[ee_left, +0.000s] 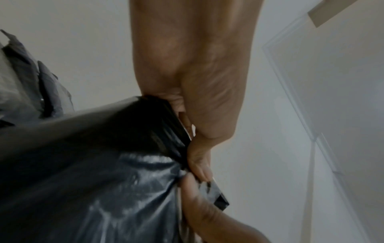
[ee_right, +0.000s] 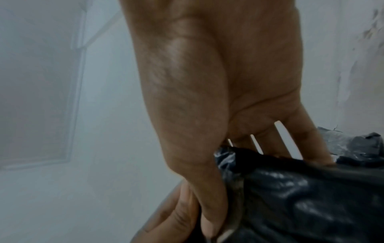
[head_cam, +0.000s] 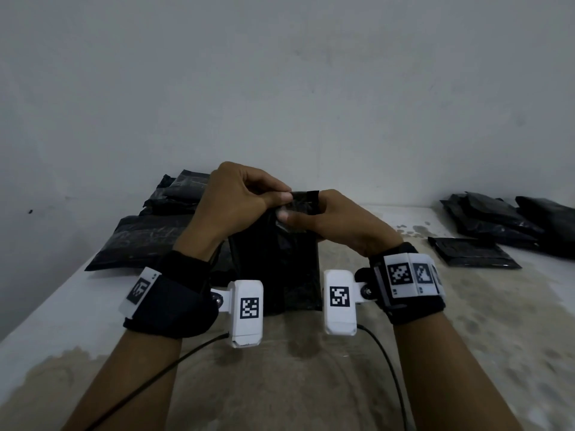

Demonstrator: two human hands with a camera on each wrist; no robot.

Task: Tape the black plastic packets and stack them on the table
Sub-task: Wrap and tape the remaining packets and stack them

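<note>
Because the black packet [head_cam: 275, 265] standing upright at the middle of the worktop [head_cam: 404, 353] is thin, glossy film, it will likely feel light, soft and slippery, best taken at its gathered top edge. There the left hand [head_cam: 236, 197] and right hand [head_cam: 336, 222] both pinch it, fingers [ee_left: 199, 166] curled tight. More packets lie far left [head_cam: 149, 234] and far right [head_cam: 497, 225] beside a plain grey wall [head_cam: 280, 73].

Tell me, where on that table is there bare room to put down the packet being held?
Bare table lies in front of the held packet, below both wrists, crossed only by two thin cables. Another free strip runs between the right hand and the flat packet. The far left packets and far right heap are crowded.
</note>
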